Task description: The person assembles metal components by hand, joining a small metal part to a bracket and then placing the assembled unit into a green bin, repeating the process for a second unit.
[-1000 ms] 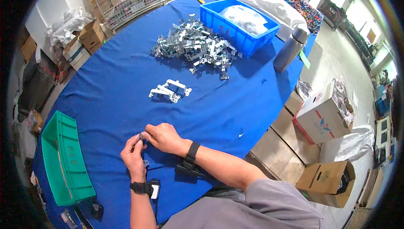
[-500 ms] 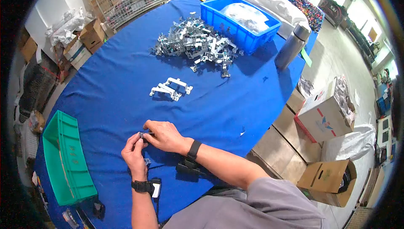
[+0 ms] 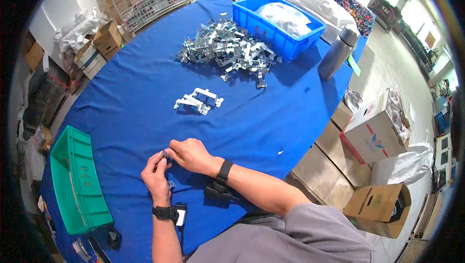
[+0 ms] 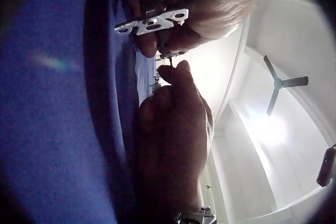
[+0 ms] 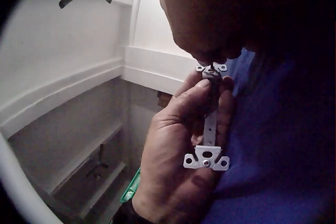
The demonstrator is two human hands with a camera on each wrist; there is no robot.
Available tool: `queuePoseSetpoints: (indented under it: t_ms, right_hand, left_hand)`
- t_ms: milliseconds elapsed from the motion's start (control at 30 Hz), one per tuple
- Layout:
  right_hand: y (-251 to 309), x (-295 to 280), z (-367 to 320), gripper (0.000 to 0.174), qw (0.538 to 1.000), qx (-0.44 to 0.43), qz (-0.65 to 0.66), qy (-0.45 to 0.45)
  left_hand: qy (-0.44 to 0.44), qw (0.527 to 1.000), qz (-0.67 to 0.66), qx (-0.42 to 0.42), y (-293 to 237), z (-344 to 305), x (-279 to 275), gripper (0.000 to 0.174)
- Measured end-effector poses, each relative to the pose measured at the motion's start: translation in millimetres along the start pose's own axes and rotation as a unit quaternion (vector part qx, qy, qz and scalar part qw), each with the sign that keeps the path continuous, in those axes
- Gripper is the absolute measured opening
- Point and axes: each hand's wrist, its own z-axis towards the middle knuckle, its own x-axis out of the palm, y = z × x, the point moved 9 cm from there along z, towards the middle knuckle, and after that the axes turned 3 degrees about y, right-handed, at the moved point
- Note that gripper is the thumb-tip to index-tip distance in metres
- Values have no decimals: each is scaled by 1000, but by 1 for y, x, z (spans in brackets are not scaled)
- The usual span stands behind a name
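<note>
In the right wrist view my left hand (image 5: 176, 129) grips a long metal bracket (image 5: 209, 128), its thumb near the far end. The bracket has a holed plate at each end; the near plate juts out below the fingers, and the left wrist view shows it too. My right hand (image 3: 193, 156) meets the left one over the cloth, fingertips right at the bracket's far end. Between its thumb and finger, in the left wrist view, it pinches a thin dark piece (image 4: 170, 61), mostly hidden. Two similar white-looking brackets (image 3: 196, 102) lie beyond the hands.
A heap of metal brackets (image 3: 227, 50) lies on the blue cloth (image 3: 131, 98), beside a blue bin (image 3: 286, 45) holding a plastic bag. A steel bottle (image 3: 337, 55) stands at the right edge. The green crate (image 3: 89, 180) is at left; cartons (image 3: 373, 130) stand off to the right.
Both hands stay together at the bracket, with the right fingers shifting slightly at its end. The head view drifts a little; the things on the table have not moved.
</note>
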Motion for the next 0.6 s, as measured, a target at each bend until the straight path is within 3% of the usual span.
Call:
queuePoseSetpoints:
  t_ms: [100,167,200,267,367,400,467,600]
  right_hand:
    - [4,-3,7,24,1000,-8,-7,-6]
    - [14,-20,0,25,990,-58,67,-108]
    - [12,-20,-3,25,990,-52,69,-109]
    - [2,-1,3,25,1000,-4,16,6]
    - [-3,4,5,24,999,17,-24,28]
    - [-1,2,6,24,999,19,-23,28]
    - [11,-15,1,24,997,-25,44,-63]
    - [9,-7,5,23,999,-37,20,-29]
  left_hand:
    - [-16,1000,-6,-1,-4,2,-1,22]
    - [-13,1000,-7,1,-1,4,-2,22]
    - [-9,1000,-7,0,1,3,-2,22]
    - [-2,1000,1,-11,1,1,-2,21]
    - [-2,1000,-8,9,-2,2,0,21]
    - [-2,1000,-8,7,-3,3,1,21]
    - [-23,999,-25,-21,-1,2,-1,20]
    - [-6,1000,-11,-6,2,5,-5,21]
